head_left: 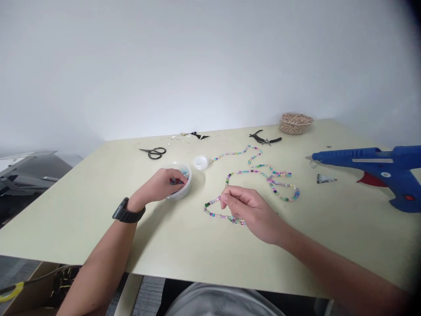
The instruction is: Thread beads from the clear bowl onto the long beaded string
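A long strand of multicoloured beads (259, 173) lies in loose loops on the pale green table (82, 228). My right hand (250, 213) is over the strand's lower loop, its thumb and fingertips pinched together on the beads. My left hand (161, 185) reaches into a round clear plastic tub (186, 191) of small beads, fingers curled down inside. A dark watch band (128, 210) circles my left wrist. The fingers hide most of the tub's contents, and I cannot tell whether they hold a bead.
Black-handled scissors (154, 152), black pliers (265, 139) and a small white lid (201, 162) lie on the table. At the back right stands a clear tub of beige beads (295, 123). A blue hot glue gun (375, 169) lies at the right, its nozzle pointing left.
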Demonstrator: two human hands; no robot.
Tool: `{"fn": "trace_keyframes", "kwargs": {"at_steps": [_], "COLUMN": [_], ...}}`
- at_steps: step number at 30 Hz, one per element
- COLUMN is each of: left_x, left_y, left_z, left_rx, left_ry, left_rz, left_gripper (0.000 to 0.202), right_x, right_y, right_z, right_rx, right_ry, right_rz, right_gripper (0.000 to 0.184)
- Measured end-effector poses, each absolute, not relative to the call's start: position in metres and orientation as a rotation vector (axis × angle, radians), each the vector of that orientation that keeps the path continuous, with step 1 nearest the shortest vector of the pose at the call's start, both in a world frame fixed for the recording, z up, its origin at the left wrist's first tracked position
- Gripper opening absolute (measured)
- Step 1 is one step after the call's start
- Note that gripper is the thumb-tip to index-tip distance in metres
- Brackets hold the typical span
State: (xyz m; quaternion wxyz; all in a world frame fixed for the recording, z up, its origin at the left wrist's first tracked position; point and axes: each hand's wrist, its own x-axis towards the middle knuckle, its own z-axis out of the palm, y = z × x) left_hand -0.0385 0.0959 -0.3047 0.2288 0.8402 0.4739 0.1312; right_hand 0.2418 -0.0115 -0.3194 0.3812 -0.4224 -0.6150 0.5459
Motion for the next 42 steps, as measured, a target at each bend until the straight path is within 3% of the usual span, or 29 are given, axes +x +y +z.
{"fn": "trace_keyframes", "kwargs": {"at_steps": [19,24,32,42], "left_x": [-0.035,-0.037,-0.031,0.006], "left_y": [0.092,0.092,0.083,0.056], "left_z": [-0.301,-0.298,-0.297,-0.308], "left_rx": [2.323,2.179,1.502,1.301], "left_ry": [1.335,1.358,0.804,0.462], "left_rz": [0.357,0.494,0.994,0.856], "left_gripper": [0.017,0.011,0.013,0.007], "right_x": [0.243,0.243,0.243,0.242], "right_y": [-0.011,-0.012,-0.013,-0.015], "right_z": [-0.322,-0.321,-0.318,-0.318], "right_rx": [-1.073,-1.082,-1.093,-0.978], "right_ry": [-1.580,-1.576,-1.583,-1.660], "right_rz": [1.406,1.392,1.357,1.278], "right_gripper": [0.036,0.037,0.036,0.036]}}
